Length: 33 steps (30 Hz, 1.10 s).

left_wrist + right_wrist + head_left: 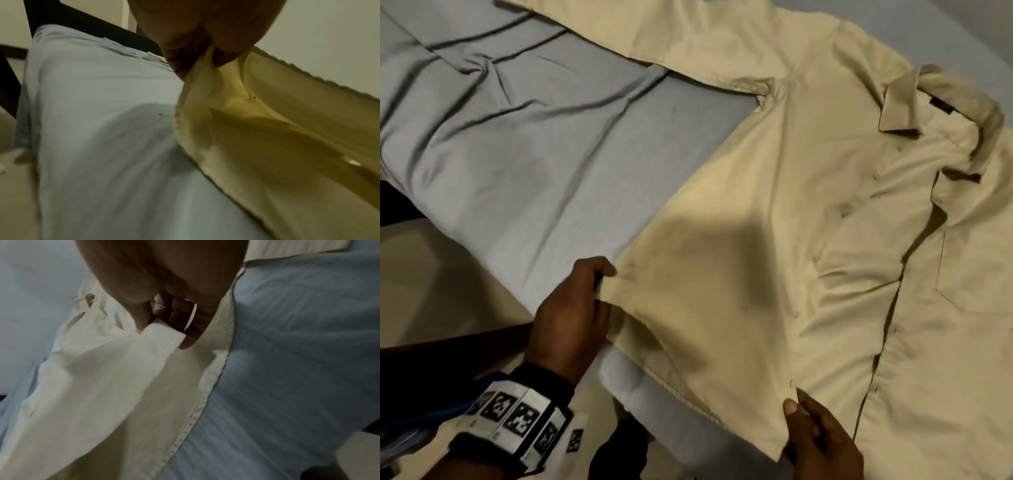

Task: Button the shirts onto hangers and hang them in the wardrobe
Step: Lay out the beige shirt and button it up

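On the bed [524, 164], a cream button-up shirt [808, 222] is lying face up from centre to 3 o'clock. The left hand [571, 315] is pinching its side seam, and the right hand [822, 442] is gripping the front hem corner, probably spreading the panel flat for a hanger.

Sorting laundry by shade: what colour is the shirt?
Pale cream-yellow shirt, plain; clearest in the head view.

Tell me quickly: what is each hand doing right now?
Left hand: closed, pinching the side edge of the cream shirt.
Right hand: closed, pinching the shirt's bottom front corner.
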{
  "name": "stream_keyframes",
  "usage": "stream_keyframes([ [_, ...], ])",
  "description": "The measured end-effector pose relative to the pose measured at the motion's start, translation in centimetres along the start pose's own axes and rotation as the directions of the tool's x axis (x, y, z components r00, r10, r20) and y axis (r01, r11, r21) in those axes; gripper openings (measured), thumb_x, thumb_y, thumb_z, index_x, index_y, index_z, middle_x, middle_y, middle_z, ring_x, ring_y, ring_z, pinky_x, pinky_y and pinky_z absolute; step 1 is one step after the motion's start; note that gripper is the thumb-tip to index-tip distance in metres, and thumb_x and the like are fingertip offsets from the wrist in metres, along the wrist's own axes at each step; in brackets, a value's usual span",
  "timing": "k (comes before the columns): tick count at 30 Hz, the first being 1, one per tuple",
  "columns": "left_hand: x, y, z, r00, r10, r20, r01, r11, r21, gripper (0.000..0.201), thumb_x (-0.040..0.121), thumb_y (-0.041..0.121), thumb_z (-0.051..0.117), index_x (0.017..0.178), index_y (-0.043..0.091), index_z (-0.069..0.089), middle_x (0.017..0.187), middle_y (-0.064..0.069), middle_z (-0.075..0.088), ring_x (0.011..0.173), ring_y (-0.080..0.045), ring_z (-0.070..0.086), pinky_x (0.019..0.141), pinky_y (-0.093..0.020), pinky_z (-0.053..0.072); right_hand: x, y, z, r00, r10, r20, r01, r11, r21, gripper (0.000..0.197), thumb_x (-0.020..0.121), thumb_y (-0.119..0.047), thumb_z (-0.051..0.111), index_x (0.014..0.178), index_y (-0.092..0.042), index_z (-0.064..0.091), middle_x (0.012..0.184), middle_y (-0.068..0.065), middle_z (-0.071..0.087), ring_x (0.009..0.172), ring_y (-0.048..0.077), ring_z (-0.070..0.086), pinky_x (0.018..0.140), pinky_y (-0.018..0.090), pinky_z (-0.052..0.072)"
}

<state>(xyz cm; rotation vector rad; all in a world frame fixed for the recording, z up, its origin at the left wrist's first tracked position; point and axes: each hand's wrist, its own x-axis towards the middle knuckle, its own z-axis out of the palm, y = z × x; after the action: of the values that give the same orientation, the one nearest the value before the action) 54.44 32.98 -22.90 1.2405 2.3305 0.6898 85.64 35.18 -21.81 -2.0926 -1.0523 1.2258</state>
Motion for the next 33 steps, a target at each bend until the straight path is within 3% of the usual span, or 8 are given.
stream_keyframes([
  [3,-0.2,-2.1,-1.7,0.974,0.22,0.052,-0.224,0.97,0.092,0.036,0.084,0.014,0.039,0.117,0.019,0.052,0.113,-0.004,0.059,0.097,-0.018,0.055,0.075,-0.033,0.05,-0.9,0.7,0.4,0.996,-0.092,0.007,0.092,0.995,-0.039,0.02,0.071,-0.025,0.084,0.07,-0.041,0.073,0.044,-0.005,0.057,0.038,0.001,0.048,0.045,0.004,0.036],
  [6,-0.1,-4.2,-2.7,0.945,0.288,0.157,-0.312,0.937,0.159,0.05,0.082,0.016,0.032,0.127,0.017,0.052,0.124,-0.003,0.055,0.106,-0.022,0.053,0.074,-0.044,0.057,-1.7,2.1,1.5,0.992,-0.126,-0.022,0.127,0.991,0.034,0.006,0.064,-0.032,0.072,0.065,-0.035,0.067,0.042,-0.014,0.052,0.036,-0.001,0.036,0.042,0.005,0.028],
  [9,0.4,-5.6,-2.4,0.987,-0.025,0.158,0.033,0.998,-0.05,0.042,0.09,0.026,0.04,0.127,0.038,0.056,0.122,0.024,0.058,0.108,-0.016,0.06,0.085,-0.045,0.054,-1.9,4.0,2.6,0.99,-0.072,0.118,0.077,0.996,-0.035,0.02,0.077,-0.014,0.079,0.067,-0.025,0.065,0.047,-0.011,0.057,0.04,-0.001,0.041,0.045,0.008,0.034],
  [14,3.0,-6.7,-2.3,0.876,-0.43,0.217,0.477,0.835,-0.273,0.036,0.092,-0.001,0.064,0.095,0.034,0.071,0.092,0.005,0.074,0.092,-0.025,0.07,0.091,-0.054,0.056,-1.4,3.2,4.2,0.942,0.21,0.263,-0.185,0.976,-0.117,0.028,0.078,-0.044,0.081,0.067,-0.02,0.069,0.06,0.006,0.071,0.055,0.017,0.068,0.067,0.034,0.059],
  [19,4.2,-4.1,-2.4,0.977,-0.211,-0.014,0.211,0.977,-0.022,0.025,0.095,0.006,0.055,0.1,0.029,0.062,0.105,0.002,0.065,0.091,-0.017,0.06,0.087,-0.044,0.051,-1.5,2.1,4.8,0.946,0.261,0.189,-0.179,0.914,-0.365,0.035,0.089,-0.044,0.069,0.067,-0.017,0.068,0.054,0.0,0.067,0.053,0.013,0.066,0.07,0.038,0.057],
  [25,4.8,-3.4,-0.2,0.966,-0.162,0.199,0.073,0.918,0.391,0.028,0.091,0.05,0.064,0.098,0.024,0.058,0.092,0.0,0.058,0.085,-0.026,0.059,0.071,-0.044,0.052,-1.8,1.6,6.7,0.936,0.293,0.197,-0.12,0.788,-0.604,0.03,0.081,-0.052,0.075,0.073,-0.026,0.061,0.068,-0.008,0.068,0.076,0.012,0.066,0.073,0.023,0.037],
  [30,4.8,-4.4,-0.9,0.962,-0.132,0.238,0.032,0.923,0.383,0.021,0.1,0.034,0.054,0.083,0.022,0.054,0.08,0.002,0.053,0.076,-0.024,0.056,0.067,-0.042,0.047,-2.8,1.9,7.8,0.957,0.253,0.143,-0.13,0.814,-0.567,0.03,0.084,-0.038,0.077,0.069,-0.031,0.051,0.067,-0.012,0.056,0.083,0.019,0.061,0.078,0.024,0.038],
  [33,5.0,-5.5,-2.2,0.922,-0.327,0.208,0.315,0.945,0.089,0.015,0.103,0.034,0.052,0.09,0.028,0.056,0.082,0.004,0.064,0.079,-0.02,0.062,0.071,-0.04,0.05,-3.4,1.5,8.3,0.952,0.262,0.16,-0.15,0.851,-0.503,0.028,0.086,-0.036,0.075,0.068,-0.031,0.054,0.064,-0.015,0.057,0.074,0.015,0.06,0.073,0.023,0.034],
])
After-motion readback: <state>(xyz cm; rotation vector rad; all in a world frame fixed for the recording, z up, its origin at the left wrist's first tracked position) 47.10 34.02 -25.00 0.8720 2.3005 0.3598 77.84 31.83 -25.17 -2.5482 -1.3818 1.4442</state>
